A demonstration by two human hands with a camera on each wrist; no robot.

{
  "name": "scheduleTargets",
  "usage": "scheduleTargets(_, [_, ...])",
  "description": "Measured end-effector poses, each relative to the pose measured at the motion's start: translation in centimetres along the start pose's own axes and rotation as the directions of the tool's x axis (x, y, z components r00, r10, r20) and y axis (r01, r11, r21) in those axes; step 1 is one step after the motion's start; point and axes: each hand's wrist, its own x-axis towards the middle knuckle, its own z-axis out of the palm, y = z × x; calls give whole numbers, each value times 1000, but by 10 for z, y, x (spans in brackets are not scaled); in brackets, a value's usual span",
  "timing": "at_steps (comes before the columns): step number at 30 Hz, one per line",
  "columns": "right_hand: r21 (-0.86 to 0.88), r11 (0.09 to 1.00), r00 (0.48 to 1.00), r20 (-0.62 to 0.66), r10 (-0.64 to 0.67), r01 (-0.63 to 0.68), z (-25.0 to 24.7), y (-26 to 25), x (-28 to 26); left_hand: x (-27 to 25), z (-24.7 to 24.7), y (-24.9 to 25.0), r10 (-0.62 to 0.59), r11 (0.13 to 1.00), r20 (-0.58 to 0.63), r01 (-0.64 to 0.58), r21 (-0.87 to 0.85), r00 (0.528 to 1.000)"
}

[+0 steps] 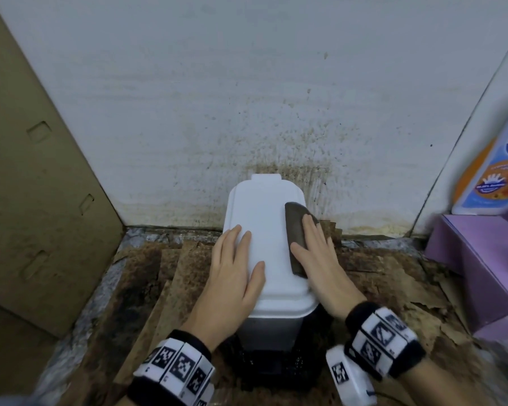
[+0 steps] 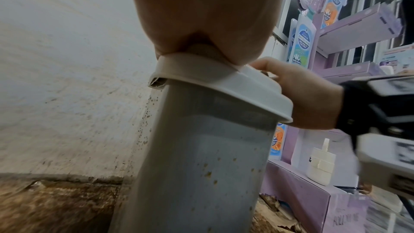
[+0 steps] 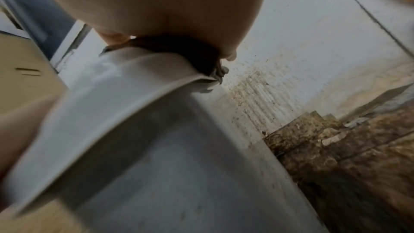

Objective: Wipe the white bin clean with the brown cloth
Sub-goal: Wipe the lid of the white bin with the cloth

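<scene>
A white bin [image 1: 266, 230] with a closed flat lid stands on the floor against the stained wall; its grey side [image 2: 201, 166] carries brown specks. My left hand [image 1: 235, 259] lies flat on the lid's left half, fingers straight. My right hand [image 1: 314, 253] presses the brown cloth [image 1: 296, 230] flat on the lid's right edge, fingers straight over it. The cloth [image 3: 195, 54] shows dark under my palm in the right wrist view, bunched at the lid [image 3: 125, 95] rim. The left wrist view catches my left palm [image 2: 201, 24] on the lid [image 2: 224, 84] and my right hand [image 2: 302, 91] at its far side.
Dirty torn cardboard [image 1: 170, 276] covers the floor around the bin. A brown cardboard panel [image 1: 35, 186] leans at the left. Purple boxes [image 1: 481, 259] and a blue-orange bottle [image 1: 493, 159] stand at the right. The wall [image 1: 247, 98] behind is spattered with brown stains.
</scene>
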Motion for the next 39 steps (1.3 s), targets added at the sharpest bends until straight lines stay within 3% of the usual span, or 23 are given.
scheduleTargets(6, [32,998,988,-149,-47,53,27,-9,-65,-1,0,2,-1,1000,-8,1,-4,1000])
scheduleTargets(11, [-16,999,978,-204,-46,43,32,-7,-52,-1,-3,5,-15,1000,15,15,-13,1000])
scheduleTargets(19, [101,995,995,-98,-10,20,5,-3,-9,0,-8,4,-49,998,68,52,-40,996])
scheduleTargets(31, [159,984,943,-333,-26,84,43,-3,-37,-6,-16,-2,-57,997,85,52,56,995])
scheduleTargets(36, [448,894,933,-318,168,-8,60,-12,-42,-11,-29,-18,-32,998,84,27,61,996])
scheduleTargets(39, [536,844,943,-288,165,16,72,-21,-43,-16,-40,-29,-29,989,80,16,148,996])
